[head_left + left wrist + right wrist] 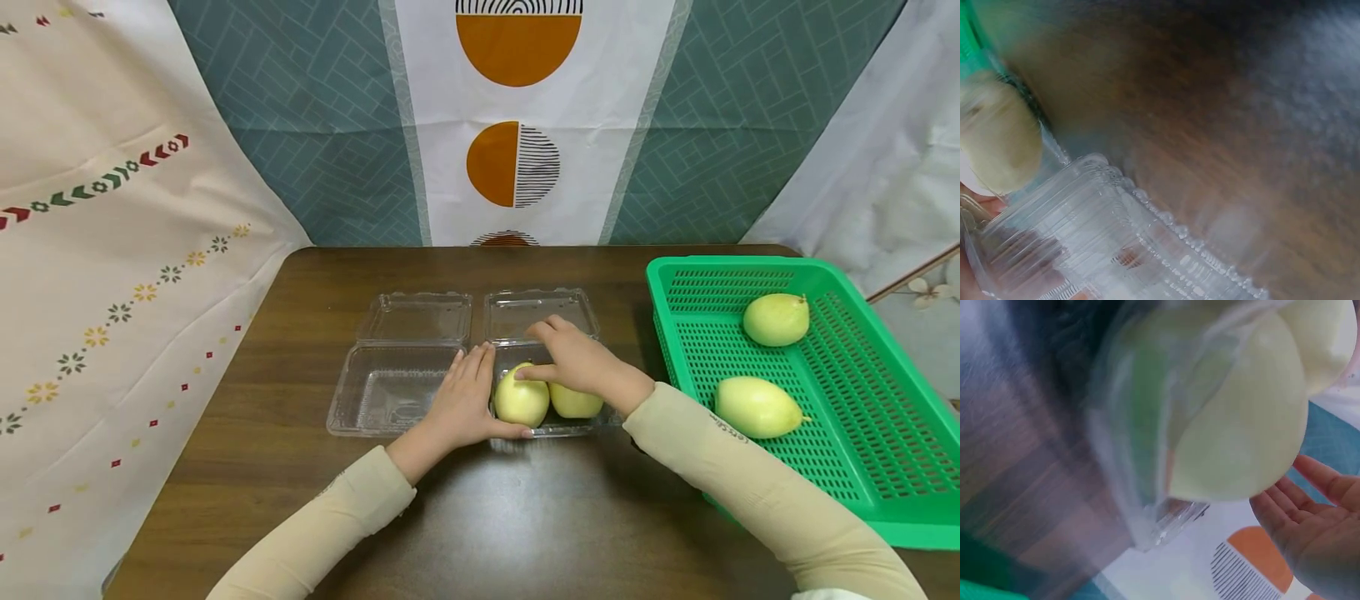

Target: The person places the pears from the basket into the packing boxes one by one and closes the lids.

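Note:
Two pale yellow-green pears sit side by side in the right clear plastic clamshell box [555, 432], the left pear [521, 406] and the right pear [576, 403]. My left hand [467, 402] rests along that box's left side, fingers straight, thumb out at its front edge. Over the pears is my right hand [581, 360], its thumb at the top of the left pear and its fingers extended behind. In the right wrist view, the fingertips of my right hand [1319, 519] touch a pear [1244, 425]. The left wrist view is blurred; a pear [1007, 140] shows beyond clear plastic.
A second clear clamshell box [397, 392] stands open on the left with nothing in it. Both lids fold back toward the rear. At right, a green plastic basket [738, 262] holds an upper pear [776, 320] and a lower pear [757, 407]. Cloth hangs behind the brown table [247, 417].

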Motion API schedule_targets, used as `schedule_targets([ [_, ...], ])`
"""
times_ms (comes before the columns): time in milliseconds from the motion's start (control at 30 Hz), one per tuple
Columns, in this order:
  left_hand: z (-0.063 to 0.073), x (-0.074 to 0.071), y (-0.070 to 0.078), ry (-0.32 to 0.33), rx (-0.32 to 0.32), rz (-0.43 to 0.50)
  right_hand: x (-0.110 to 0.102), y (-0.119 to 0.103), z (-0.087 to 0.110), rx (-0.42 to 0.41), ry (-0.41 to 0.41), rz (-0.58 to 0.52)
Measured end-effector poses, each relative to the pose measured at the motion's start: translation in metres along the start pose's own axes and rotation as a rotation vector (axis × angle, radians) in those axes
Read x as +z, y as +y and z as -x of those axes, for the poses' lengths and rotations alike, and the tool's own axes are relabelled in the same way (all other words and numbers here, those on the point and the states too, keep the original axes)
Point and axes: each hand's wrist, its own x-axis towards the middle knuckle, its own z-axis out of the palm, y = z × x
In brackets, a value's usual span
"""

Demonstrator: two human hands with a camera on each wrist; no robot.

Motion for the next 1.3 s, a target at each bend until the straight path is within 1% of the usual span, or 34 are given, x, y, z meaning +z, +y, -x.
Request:
schedule_targets([
  [167, -0.001, -0.002, 0.001, -0.009, -0.008, -0.005, -0.003, 0.009, 0.000, 0.061, 0.031, -0.036],
  [333, -0.001, -0.006, 0.002, -0.010, 0.005, -0.026, -0.008, 0.016, 0.000, 0.131, 0.037, -0.065],
  [400, -0.001, -0.009, 0.003, -0.005, 0.014, -0.037, -0.010, 0.018, 0.000, 0.146, 0.044, -0.073],
  [567, -0.004, -0.016, 0.005, 0.045, 0.038, -0.045, -0.014, 0.023, -0.001, 0.167, 0.067, -0.103],
  [667, -0.008, -0.023, 0.008, 0.066, 0.032, -0.014, -0.016, 0.027, 0.000, 0.197, 0.079, -0.145],
  [767, -0.013, -0.031, 0.010, 0.072, 0.007, 0.065, -0.017, 0.030, 0.000, 0.238, 0.093, -0.193],
  [1000, -0.027, -0.046, 0.012, 0.068, -0.064, 0.379, -0.021, 0.040, -0.002, 0.288, 0.118, -0.293],
  [1067, -0.031, -0.049, 0.013, 0.073, -0.084, 0.457, -0.022, 0.042, -0.002, 0.312, 0.114, -0.349],
  [1167, -0.037, -0.053, 0.013, 0.063, -0.117, 0.551, -0.024, 0.045, -0.001, 0.367, 0.107, -0.471],
  [1300, -0.045, -0.057, 0.010, 0.041, -0.162, 0.632, -0.028, 0.048, 0.000, 0.428, 0.104, -0.596],
])
